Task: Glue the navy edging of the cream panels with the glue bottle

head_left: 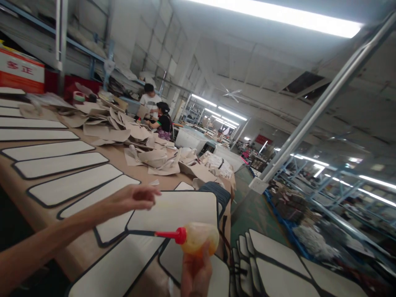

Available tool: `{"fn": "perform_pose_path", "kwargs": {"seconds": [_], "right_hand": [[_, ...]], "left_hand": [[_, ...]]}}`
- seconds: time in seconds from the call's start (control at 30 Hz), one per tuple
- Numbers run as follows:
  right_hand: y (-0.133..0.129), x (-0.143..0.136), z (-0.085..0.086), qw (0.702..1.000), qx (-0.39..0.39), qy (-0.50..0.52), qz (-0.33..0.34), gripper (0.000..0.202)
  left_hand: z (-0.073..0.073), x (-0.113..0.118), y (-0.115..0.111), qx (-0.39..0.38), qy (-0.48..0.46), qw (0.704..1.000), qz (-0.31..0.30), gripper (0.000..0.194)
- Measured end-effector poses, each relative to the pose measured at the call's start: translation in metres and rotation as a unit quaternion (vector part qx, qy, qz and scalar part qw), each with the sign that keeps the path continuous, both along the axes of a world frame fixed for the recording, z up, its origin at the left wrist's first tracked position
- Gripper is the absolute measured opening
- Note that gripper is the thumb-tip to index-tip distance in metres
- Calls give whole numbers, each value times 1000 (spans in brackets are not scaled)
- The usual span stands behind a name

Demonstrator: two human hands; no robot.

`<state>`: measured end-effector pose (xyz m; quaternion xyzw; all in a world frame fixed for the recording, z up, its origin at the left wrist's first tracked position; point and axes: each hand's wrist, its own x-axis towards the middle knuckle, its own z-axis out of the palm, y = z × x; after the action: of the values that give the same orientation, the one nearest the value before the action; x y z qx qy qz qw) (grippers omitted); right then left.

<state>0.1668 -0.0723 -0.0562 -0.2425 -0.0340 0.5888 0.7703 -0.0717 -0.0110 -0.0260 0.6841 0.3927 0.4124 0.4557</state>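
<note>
My right hand [198, 268] grips a clear squeeze bottle [201, 236] that has a red nozzle and some amber liquid in it. The bottle lies sideways in the hand, its nozzle pointing left. Above a cream panel with a dark border [179, 210], my left hand [139, 198] reaches out with fingers extended and loosely bent, holding nothing. More dark-edged panels [74, 181] lie in an overlapping row on the brown table [40, 222] to the left. Another bordered panel [120, 264] lies in front, below the bottle.
Beige cut pieces [139, 140] are heaped along the far side of the table. A bundle of dark strips [215, 196] rests near the right edge. Stacked bordered panels [278, 264] stand at lower right. Two people [162, 119] work farther back. A metal pole [309, 107] slants at right.
</note>
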Motion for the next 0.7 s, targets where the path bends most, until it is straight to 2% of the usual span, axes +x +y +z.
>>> {"fn": "perform_pose_path", "kwargs": {"seconds": [0.07, 0.1, 0.13, 0.23, 0.3, 0.4, 0.5, 0.6, 0.7], "right_hand": [[-4, -5, 0, 1000, 3, 14, 14, 46], [-6, -7, -1, 1000, 12, 13, 21, 44], [-7, -9, -3, 999, 27, 9, 28, 41], [-10, -12, -10, 996, 74, -15, 50, 30], [-11, -12, -13, 995, 79, -29, 56, 31], [-17, -11, -17, 994, 70, -46, 70, 35], [-29, -3, -22, 992, 82, -54, 85, 35], [-42, 19, -16, 991, 83, -79, 65, 40], [-45, 48, 7, 985, 72, -146, -66, 38]], "left_hand": [[45, 7, 40, 95, 83, 991, 45, 50], [58, 15, 57, 114, 115, 986, 40, 55], [65, 25, 72, 100, 140, 985, 2, 63], [65, 49, 97, 35, 167, 979, -107, 66], [60, 57, 101, 12, 165, 972, -169, 54], [60, 53, 97, -37, 105, 963, -247, 39], [62, 39, 93, -77, 41, 960, -266, 36], [60, 20, 90, -90, 36, 960, -264, 41], [57, 4, 85, -130, 34, 955, -264, 42]]}}
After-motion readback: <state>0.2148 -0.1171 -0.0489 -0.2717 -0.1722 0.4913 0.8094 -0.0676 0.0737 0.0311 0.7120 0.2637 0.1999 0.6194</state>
